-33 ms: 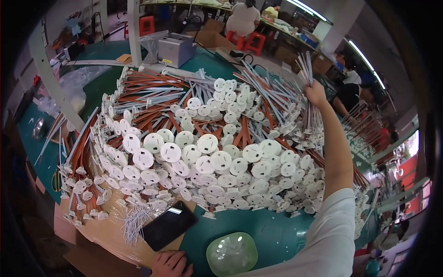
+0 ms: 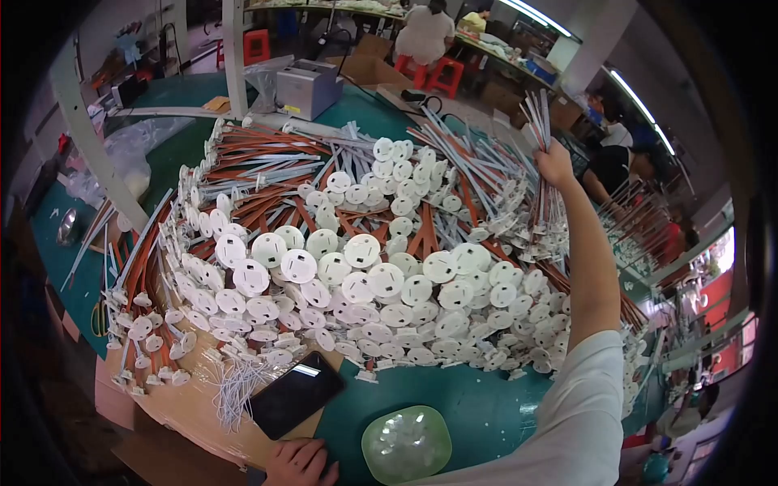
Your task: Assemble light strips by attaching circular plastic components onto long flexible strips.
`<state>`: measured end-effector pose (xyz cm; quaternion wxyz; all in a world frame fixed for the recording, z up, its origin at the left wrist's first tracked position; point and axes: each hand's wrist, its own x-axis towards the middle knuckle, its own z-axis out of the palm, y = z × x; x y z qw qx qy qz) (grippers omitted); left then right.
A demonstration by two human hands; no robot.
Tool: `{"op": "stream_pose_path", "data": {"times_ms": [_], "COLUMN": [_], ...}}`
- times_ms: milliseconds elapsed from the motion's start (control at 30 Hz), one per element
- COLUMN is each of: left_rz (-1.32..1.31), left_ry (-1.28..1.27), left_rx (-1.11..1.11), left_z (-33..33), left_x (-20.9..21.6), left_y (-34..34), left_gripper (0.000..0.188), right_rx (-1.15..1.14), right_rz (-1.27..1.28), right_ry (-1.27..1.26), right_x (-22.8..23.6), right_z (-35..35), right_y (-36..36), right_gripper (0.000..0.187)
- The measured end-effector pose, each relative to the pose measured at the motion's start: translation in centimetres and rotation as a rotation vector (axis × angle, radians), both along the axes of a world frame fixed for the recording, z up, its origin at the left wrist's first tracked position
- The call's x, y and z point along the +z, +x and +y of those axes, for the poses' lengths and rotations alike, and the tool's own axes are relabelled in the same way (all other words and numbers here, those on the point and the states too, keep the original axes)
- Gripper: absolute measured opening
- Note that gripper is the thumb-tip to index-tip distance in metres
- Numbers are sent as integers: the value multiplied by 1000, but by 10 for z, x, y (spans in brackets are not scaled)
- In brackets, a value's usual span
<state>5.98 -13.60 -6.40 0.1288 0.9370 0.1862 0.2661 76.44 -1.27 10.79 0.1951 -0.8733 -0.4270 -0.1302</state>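
At the far right of the heap, my right hand point(image 2: 555, 164) is closed around a bundle of flat grey strip cables point(image 2: 538, 116). Their upper ends stick up above the fist, and small white parts point(image 2: 545, 243) hang at the lower ends. My left hand point(image 2: 298, 463) lies on the near table edge with its fingers loosely laid down and nothing visible in them. Just beyond it is a black phone point(image 2: 298, 394). Across the table spreads a large heap of white round discs point(image 2: 362, 251) with orange and grey flat cables point(image 2: 275, 146) attached.
Beside the phone lie thin white ties point(image 2: 237, 393). A green bowl point(image 2: 374, 466) holding small clear pieces stands near the front edge. A grey box-shaped machine point(image 2: 309, 89) and an upright white post point(image 2: 235, 57) are behind the heap. Other people sit at tables farther back.
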Motion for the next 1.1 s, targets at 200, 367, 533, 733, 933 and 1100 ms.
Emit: {"op": "stream_pose_path", "data": {"times_ms": [200, 367, 533, 733, 933, 1100], "left_rz": [10, 14, -24, -38, -99, -159], "left_ry": [-35, -29, -32, -42, -23, 16], "left_rx": [8, 21, 21, 16, 8, 37], "left_z": [2, -4, -6, -13, -10, -14], "left_x": [6, 4, -7, -4, -16, -15], "left_y": [6, 4, 0, -6, -5, -4], "left_gripper": [32, 33, 34, 33, 33, 30], "right_rx": [101, 154, 244, 267, 100, -369], "right_rz": [35, 147, 164, 72, -150, -202], "right_ry": [288, 506, 739, 985, 821, 260], "right_x": [32, 73, 126, 181, 221, 113], "right_z": [-44, -77, -112, -150, -240, -279], "right_y": [-6, 0, -11, -88, -209, -285], "right_gripper": [19, 12, 5, 7, 13, 24]}}
